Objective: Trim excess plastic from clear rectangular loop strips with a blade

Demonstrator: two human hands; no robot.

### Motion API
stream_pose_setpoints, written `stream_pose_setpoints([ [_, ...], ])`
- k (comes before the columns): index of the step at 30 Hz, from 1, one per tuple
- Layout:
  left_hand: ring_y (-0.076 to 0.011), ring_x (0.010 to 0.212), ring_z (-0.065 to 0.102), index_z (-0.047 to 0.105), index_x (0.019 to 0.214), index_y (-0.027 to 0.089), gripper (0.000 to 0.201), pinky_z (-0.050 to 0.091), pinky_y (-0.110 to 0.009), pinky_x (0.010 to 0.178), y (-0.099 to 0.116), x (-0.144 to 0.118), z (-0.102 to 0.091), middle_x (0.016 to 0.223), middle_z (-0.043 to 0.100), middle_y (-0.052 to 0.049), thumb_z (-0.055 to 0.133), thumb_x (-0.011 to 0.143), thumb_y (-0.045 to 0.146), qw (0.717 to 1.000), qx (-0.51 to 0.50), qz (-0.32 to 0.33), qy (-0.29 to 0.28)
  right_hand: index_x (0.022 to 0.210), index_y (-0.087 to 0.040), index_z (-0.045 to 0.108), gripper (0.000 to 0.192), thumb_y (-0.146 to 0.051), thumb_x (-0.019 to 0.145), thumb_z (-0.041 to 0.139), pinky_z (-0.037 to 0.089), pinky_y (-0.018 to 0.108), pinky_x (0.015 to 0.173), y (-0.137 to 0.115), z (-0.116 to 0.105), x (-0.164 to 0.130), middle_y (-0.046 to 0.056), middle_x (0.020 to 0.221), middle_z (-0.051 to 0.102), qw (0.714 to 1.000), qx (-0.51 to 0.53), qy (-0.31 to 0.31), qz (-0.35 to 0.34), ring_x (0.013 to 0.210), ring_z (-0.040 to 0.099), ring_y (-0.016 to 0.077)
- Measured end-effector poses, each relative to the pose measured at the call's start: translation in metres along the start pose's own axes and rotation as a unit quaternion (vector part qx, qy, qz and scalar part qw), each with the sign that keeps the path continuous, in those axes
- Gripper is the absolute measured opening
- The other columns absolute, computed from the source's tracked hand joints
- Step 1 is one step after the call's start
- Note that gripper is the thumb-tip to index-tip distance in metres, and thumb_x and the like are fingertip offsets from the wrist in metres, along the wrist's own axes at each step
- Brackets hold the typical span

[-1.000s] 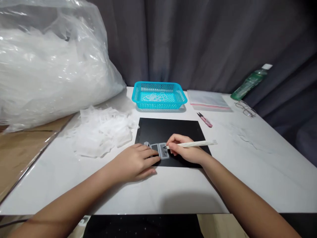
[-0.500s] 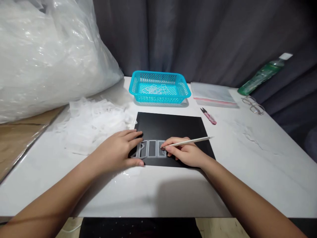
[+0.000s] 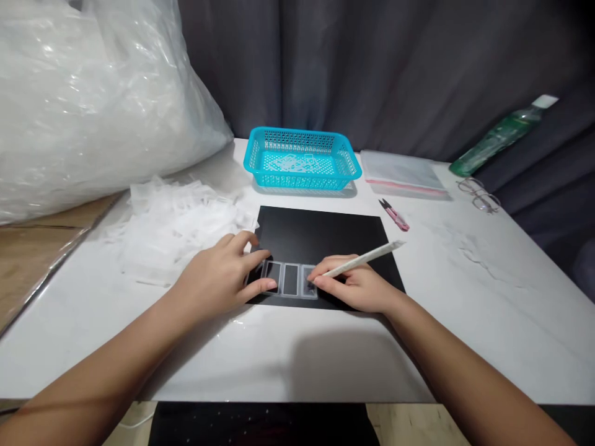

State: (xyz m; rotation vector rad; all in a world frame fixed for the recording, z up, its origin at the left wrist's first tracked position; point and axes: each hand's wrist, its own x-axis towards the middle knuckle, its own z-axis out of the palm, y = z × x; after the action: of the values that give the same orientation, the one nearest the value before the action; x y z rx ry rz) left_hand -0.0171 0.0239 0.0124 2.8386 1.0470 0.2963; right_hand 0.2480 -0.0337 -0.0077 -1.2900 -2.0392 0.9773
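Note:
My right hand grips a slim white pen-like stick, its lower end at the right-hand panel of a clear plastic strip. Pale frames divide the strip into several rectangular panels. It lies on a black mat near the front edge. At the strip's left end is my left hand, thumb resting over a panel and index finger apart from it, the other fingers bent. My left hand covers the strip's left end. The stick's tip is hard to make out between my right fingers.
Behind the mat stands a blue basket with thin white frame pieces inside. A heap of translucent pieces and a large plastic bag are left. Pink snips, zip bags, glasses and a green bottle lie right.
My left fingers have bent and the thumb has come onto the strip. The strip's angled left part is now hidden. The stick tilts up more steeply in my right hand. The whole view has shifted slightly.

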Motion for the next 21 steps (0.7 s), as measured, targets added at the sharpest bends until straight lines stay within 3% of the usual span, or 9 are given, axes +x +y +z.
stream_pose_setpoints([
  [2,-0.0309,0.1,0.06,0.066,0.111,0.018,0.041,0.049,-0.042,0.078,0.001,0.001,0.006,0.122,0.058,-0.015,0.05,0.093,0.051,0.994,0.0,0.101,0.03,0.092,-0.021,0.071,0.017,-0.031,0.09,0.058,0.047,0.023,0.066,-0.001,0.001,0.0,0.002,0.086,0.072,1.0,0.003,-0.006,0.008,0.074,0.064,0.0128],
  [4,-0.0282,0.103,0.059,0.064,0.116,0.018,0.038,0.047,-0.042,0.087,0.005,0.002,0.012,0.121,0.061,-0.013,0.048,0.096,0.046,0.976,-0.058,0.207,0.014,0.092,-0.022,0.072,0.015,-0.031,0.089,0.06,0.047,0.024,0.067,-0.003,0.001,-0.001,0.001,0.084,0.073,0.999,-0.021,-0.02,0.012,0.072,0.065,0.0125],
  [6,-0.0261,0.105,0.06,0.061,0.121,0.018,0.037,0.046,-0.039,0.088,0.01,0.003,0.018,0.117,0.065,-0.012,0.049,0.097,0.042,0.96,-0.106,0.259,-0.015,0.09,-0.023,0.073,0.015,-0.031,0.089,0.06,0.046,0.025,0.069,-0.004,0.001,-0.001,0.0,0.084,0.074,0.998,-0.043,-0.033,0.014,0.073,0.065,0.0125],
  [11,-0.0239,0.1,0.063,0.062,0.119,0.017,0.034,0.044,-0.038,0.088,0.016,0.004,0.023,0.109,0.068,-0.009,0.049,0.097,0.04,0.958,-0.115,0.258,-0.044,0.087,-0.022,0.073,0.017,-0.03,0.09,0.058,0.048,0.024,0.068,-0.005,0.002,0.001,0.001,0.085,0.075,0.998,-0.032,-0.043,0.017,0.074,0.066,0.0125],
  [21,-0.0224,0.093,0.062,0.063,0.116,0.02,0.034,0.042,-0.035,0.08,0.021,0.004,0.023,0.102,0.067,-0.007,0.047,0.097,0.043,0.965,-0.059,0.255,-0.033,0.087,-0.021,0.073,0.018,-0.031,0.09,0.058,0.047,0.024,0.066,-0.006,0.005,0.0,0.001,0.082,0.074,0.998,-0.029,-0.047,0.016,0.072,0.066,0.0124],
])
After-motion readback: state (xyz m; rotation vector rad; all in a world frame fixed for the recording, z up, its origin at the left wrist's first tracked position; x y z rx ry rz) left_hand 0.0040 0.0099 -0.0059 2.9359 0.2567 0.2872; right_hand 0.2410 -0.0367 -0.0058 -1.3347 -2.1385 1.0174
